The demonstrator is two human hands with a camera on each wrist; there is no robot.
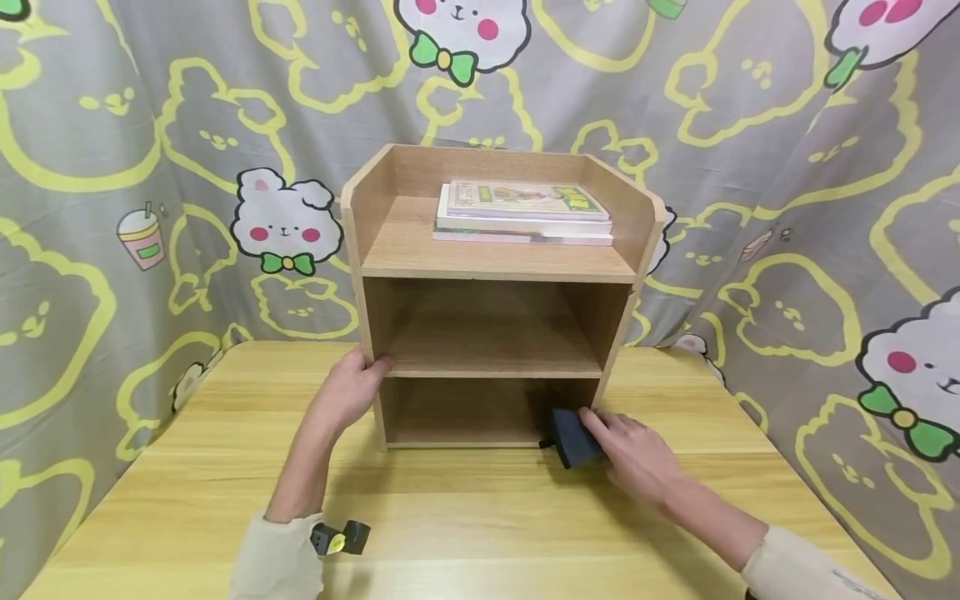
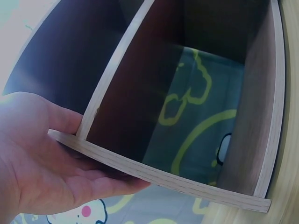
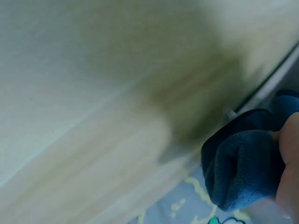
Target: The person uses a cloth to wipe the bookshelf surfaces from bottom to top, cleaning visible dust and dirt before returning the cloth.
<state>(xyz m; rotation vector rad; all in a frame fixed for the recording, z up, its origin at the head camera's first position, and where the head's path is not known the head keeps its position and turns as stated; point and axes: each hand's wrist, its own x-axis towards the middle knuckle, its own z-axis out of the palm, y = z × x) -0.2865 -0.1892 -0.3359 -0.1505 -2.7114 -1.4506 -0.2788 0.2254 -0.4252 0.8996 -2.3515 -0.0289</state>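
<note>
A wooden shelf unit stands upright on the table. My left hand grips its left side panel at the middle board. In the left wrist view, the thumb lies inside against that board while the fingers lie along the panel's outer face. At the lower right front edge, my right hand holds a folded dark blue cloth. Soft and fuzzy, with a darker edging, the cloth bunches under the fingers in the right wrist view. Part of the right hand is out of that view.
Several books lie stacked on the shelf's top board. The wood-grain table extends in front and to both sides. Behind hangs a grey patterned curtain. A small black device sits at the left wrist.
</note>
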